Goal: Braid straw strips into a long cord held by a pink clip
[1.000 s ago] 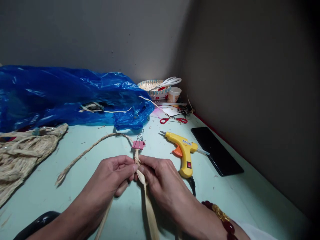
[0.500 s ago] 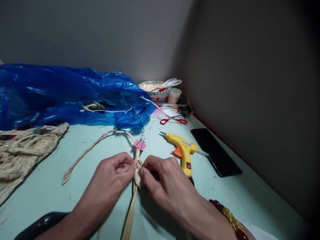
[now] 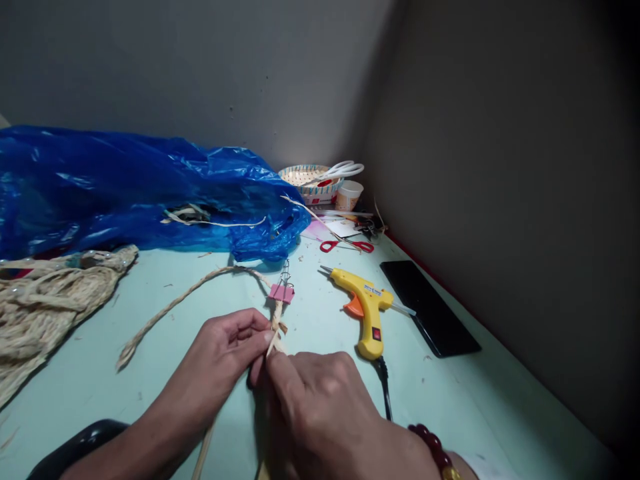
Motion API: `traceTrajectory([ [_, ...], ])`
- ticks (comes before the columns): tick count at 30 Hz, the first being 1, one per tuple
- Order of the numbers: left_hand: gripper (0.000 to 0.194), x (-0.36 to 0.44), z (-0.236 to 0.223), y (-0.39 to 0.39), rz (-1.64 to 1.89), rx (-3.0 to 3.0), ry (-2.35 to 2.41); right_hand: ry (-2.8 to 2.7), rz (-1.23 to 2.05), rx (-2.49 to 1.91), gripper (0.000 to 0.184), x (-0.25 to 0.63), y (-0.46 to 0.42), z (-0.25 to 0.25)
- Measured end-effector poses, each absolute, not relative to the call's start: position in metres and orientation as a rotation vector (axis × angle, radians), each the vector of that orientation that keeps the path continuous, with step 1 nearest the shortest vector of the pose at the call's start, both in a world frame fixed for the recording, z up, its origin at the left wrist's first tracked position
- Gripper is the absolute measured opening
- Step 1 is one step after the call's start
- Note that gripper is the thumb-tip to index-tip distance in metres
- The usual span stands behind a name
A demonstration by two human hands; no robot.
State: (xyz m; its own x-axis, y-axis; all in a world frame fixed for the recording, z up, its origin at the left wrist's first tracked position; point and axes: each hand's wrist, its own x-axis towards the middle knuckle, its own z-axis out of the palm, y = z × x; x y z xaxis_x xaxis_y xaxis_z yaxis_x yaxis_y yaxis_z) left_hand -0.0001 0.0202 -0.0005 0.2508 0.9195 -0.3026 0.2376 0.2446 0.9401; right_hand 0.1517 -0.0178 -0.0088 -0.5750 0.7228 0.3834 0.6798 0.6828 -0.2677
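Note:
My left hand (image 3: pixel 223 357) pinches the flat tan straw strands (image 3: pixel 277 330) just below a pink binder clip (image 3: pixel 281 292). My right hand (image 3: pixel 317 407) lies close beside it, fingers closed on the same strands a little lower down. Beyond the clip the finished straw braid (image 3: pixel 185 297) curves away to the left across the pale green table (image 3: pixel 475 400). A loose strand (image 3: pixel 203 453) runs down under my left wrist.
A yellow glue gun (image 3: pixel 364 307) lies right of my hands, its black cord trailing toward me, with a black phone (image 3: pixel 430 307) beyond it. A blue plastic bag (image 3: pixel 125 193), a heap of straw netting (image 3: pixel 45 307), red scissors (image 3: pixel 347 245), a small basket (image 3: pixel 313 181) and a cup (image 3: pixel 349 195) sit farther back.
My right hand has slid down toward me along the strands and now covers them. The left hand stays pinched near the clip.

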Motion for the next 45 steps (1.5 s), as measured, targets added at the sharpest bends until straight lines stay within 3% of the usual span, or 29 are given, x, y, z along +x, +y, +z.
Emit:
traceTrajectory([
  [5,0.021,-0.004,-0.001,0.022,0.687,1.210,1.225,-2.499,-0.229,-0.964,0.025,0.149,-0.017,-0.017],
  [11,0.022,-0.003,-0.001,0.021,0.713,1.149,1.167,-2.479,-0.381,-0.948,0.029,0.144,-0.021,-0.020],
  [14,0.018,-0.004,-0.002,0.022,0.722,1.139,1.190,-2.396,-0.186,-0.988,0.018,0.147,-0.021,-0.012],
  [20,0.016,-0.007,-0.006,0.021,0.755,1.095,1.149,-1.957,0.627,-1.395,0.021,0.164,-0.003,0.010],
  [23,0.018,-0.007,-0.006,0.021,0.758,1.108,1.157,-1.887,1.099,-1.304,0.019,0.168,0.008,0.007],
  [26,0.017,-0.006,-0.004,0.021,0.746,1.162,1.130,-1.833,1.324,-1.157,0.015,0.166,0.013,0.000],
  [34,0.019,0.000,-0.003,0.017,0.701,1.284,1.127,-1.769,1.451,-1.182,0.018,0.167,0.014,-0.002],
  [45,0.024,0.001,-0.008,0.008,0.760,1.324,1.257,-1.820,1.195,-1.299,0.031,0.157,0.006,-0.001],
])
